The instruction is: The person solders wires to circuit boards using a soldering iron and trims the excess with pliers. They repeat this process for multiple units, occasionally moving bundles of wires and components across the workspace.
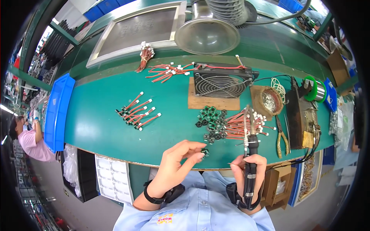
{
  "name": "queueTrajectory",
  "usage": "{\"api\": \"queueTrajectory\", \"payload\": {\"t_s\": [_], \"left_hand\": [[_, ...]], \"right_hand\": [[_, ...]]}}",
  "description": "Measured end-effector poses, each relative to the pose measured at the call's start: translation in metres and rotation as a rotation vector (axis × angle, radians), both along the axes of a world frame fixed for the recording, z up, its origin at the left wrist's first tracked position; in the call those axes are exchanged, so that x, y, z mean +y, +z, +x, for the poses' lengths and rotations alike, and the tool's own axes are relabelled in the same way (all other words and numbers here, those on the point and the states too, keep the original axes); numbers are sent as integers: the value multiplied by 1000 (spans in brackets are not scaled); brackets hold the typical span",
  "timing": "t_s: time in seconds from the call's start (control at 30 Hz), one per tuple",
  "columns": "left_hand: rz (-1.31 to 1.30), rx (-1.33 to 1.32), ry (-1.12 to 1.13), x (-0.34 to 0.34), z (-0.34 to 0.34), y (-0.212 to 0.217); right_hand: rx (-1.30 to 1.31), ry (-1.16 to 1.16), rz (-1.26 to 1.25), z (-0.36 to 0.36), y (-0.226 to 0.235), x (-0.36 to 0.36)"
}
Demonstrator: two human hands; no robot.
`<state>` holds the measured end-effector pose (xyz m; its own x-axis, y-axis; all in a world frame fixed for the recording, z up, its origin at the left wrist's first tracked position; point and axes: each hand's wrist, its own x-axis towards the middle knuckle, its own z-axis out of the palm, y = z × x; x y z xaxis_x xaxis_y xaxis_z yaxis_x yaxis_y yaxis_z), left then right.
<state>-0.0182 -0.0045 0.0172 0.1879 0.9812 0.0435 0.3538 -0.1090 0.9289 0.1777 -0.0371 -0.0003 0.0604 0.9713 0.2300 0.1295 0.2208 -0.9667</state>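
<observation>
My left hand (178, 161) pinches a small green and black circuit part (205, 152) between thumb and fingertips, just above the near edge of the green bench (96, 119). My right hand (249, 166) grips a black soldering iron (249, 154) upright, its tip pointing away over a bundle of red wires with white plugs (246, 125). A heap of small green and black parts (211, 122) lies left of that bundle. Finished red leads with parts on their ends (138, 112) lie in a row further left.
A small fan (221, 80) stands on a wooden block behind the parts. Pliers (281, 136), a brass-wool tip cleaner (268, 101), a soldering station (304, 119) and a solder spool (316, 89) sit at right. A blue bin (58, 109) lies left. Another person (29, 140) works far left.
</observation>
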Motion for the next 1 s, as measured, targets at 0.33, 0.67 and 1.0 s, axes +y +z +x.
{"api": "queueTrajectory", "payload": {"t_s": [0.33, 0.67, 1.0], "left_hand": [[-570, -847, -115, -2, 11, 2], [-441, -916, -134, -4, 13, -5], [-442, -965, -135, -3, 17, -7]], "right_hand": [[91, 210, -34, -6, 22, 15], [129, 254, -58, -9, 25, 22], [154, 242, -64, -7, 26, 24]]}}
